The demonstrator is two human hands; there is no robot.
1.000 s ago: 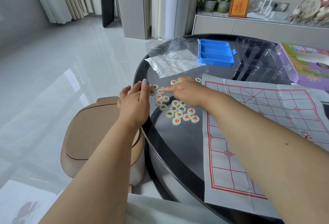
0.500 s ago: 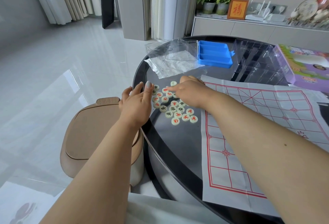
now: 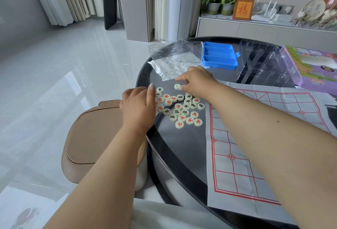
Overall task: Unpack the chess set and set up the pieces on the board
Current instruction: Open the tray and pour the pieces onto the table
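right hand [image 3: 197, 81] pinches one pale piece [image 3: 177, 86] near the dark round surface's [image 3: 182, 143] left edge; left hand [image 3: 138, 108], fingers straight, partly hides the piece cluster [image 3: 180, 109]. board [image 3: 255, 148] cut off at right; tiled floor, curtains behind.

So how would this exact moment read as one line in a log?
stage: sorting pieces | right hand: pinching one face-down piece | left hand: open beside pile | board: no pieces

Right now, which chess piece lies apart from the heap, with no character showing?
The blank piece at the right hand, between its thumb and forefinger. It lies beyond the heap, whose pieces show red or black characters.
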